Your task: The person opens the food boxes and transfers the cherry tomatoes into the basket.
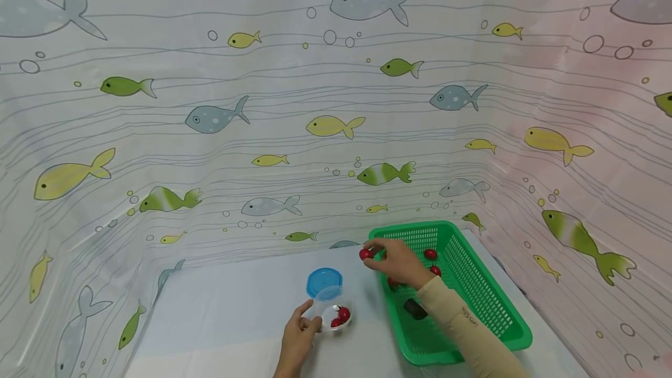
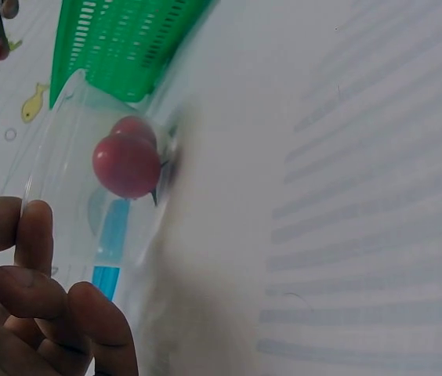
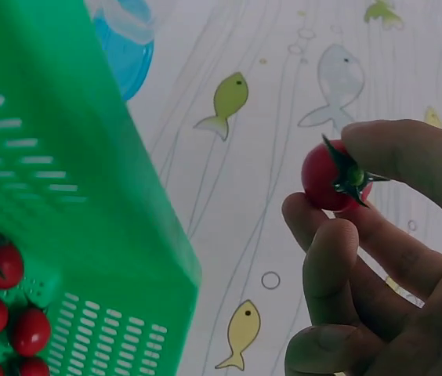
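Observation:
My right hand pinches a red cherry tomato with a green calyx between thumb and fingertips, above the left rim of the green basket. At the rim of a small clear plastic tub, my left hand grips with thumb and finger. The tub stands tilted on the table, and a couple of cherry tomatoes lie in it. Just behind the tub is a blue round lid. More cherry tomatoes lie inside the basket, partly hidden by my right forearm in the head view.
A dark object, too small to identify, lies in the basket by its left wall. The white table extends to the left. A fish-patterned curtain hangs behind it and along both sides.

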Tool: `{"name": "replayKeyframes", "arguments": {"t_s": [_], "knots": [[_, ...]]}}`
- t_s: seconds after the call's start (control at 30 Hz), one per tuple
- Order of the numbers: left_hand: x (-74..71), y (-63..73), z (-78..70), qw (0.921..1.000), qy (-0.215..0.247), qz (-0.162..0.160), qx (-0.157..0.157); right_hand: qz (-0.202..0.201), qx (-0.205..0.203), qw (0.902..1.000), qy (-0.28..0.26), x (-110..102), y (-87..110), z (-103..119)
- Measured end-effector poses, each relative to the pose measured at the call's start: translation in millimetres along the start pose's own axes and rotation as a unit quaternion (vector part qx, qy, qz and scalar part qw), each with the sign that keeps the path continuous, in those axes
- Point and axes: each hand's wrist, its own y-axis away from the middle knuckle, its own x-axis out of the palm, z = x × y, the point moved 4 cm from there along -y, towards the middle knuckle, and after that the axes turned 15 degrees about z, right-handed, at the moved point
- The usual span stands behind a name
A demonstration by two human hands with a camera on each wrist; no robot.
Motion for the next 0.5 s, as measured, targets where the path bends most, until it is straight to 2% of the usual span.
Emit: {"name": "replayKeyframes", "arguments": {"t_s": [0.2, 0.5], "knots": [[0.0, -0.5, 0.2, 1.0, 0.001, 0.001, -0.005, -0.017, 0.018, 0.9996, 0.016, -10.6, 6.6, -7.2], [-0.6, 0.0, 0.7, 1.0, 0.003, 0.0, -0.005, -0.005, 0.034, 0.9988, 0.034, -9.7, 16.0, -32.7]]}}
